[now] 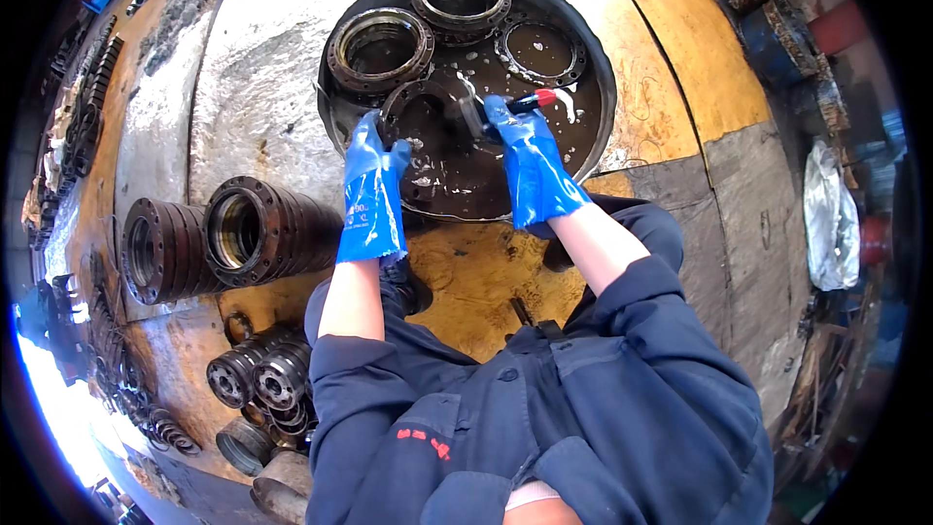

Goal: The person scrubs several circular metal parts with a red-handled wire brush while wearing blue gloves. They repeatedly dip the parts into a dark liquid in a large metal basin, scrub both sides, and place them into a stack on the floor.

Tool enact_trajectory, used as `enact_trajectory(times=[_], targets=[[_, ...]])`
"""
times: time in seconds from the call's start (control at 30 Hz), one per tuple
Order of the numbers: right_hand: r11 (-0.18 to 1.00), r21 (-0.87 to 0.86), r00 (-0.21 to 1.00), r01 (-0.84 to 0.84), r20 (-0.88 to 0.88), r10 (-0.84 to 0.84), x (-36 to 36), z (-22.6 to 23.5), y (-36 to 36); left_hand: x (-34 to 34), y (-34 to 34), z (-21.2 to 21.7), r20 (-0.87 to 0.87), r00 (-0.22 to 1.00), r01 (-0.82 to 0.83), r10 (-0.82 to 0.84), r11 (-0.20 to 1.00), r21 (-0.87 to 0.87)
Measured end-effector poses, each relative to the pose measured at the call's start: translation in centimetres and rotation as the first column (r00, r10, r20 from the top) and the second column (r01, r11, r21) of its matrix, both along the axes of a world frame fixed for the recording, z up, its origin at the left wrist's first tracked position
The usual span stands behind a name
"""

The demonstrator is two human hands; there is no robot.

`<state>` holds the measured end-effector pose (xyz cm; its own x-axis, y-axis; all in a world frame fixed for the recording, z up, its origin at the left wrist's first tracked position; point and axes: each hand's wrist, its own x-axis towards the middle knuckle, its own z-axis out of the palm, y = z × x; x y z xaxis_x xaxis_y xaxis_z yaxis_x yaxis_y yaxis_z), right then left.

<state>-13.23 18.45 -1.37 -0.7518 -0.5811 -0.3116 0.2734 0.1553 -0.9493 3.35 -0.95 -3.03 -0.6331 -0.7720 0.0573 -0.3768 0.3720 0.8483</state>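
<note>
The dark, wet metal ring (423, 122) lies in the round black basin (593, 68) on the floor. The left hand (374, 170) is closed on its rim; the right hand (525, 151) is closed around a red-handled brush (530, 102), just beside the ring.

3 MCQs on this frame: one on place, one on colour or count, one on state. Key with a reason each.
1. Where is the brush?
A. in the right hand
B. on the floor
C. in the left hand

2. What colour are the gloves?
A. yellow
B. blue
C. black

3. How is the ring under the left hand?
A. dry on the stacks
C. hanging on a hook
B. lying in the dark liquid in the basin

Key: 1 A, the right glove grips its handle. 2 B, both gloves are blue. 3 B, it lies in the round basin, wet, with the left hand on its rim.
</note>
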Motion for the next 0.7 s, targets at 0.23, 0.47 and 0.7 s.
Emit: enact_trajectory(times=[0.23, 0.47, 0.7], targets=[[0.999, -0.035, 0.999, -0.006, 0.043, 0.007, 0.8, 0.7, -4.7, 0.2, 0.7, 1.4, -0.012, 0.999, 0.034, -0.034, 0.998, -0.043], [0.989, 0.119, 0.995, 0.091, -0.05, -0.085, -1.2, 0.1, -3.0, -0.2, 0.7, 2.1, 0.116, 0.992, -0.039, 0.046, 0.997, -0.061], [0.942, 0.304, 0.286, -0.145, -0.898, 0.334, 0.2, -0.3, -1.7, -0.5, 1.4, 3.4, 0.089, 0.996, 0.017, -0.013, 0.999, -0.04]])
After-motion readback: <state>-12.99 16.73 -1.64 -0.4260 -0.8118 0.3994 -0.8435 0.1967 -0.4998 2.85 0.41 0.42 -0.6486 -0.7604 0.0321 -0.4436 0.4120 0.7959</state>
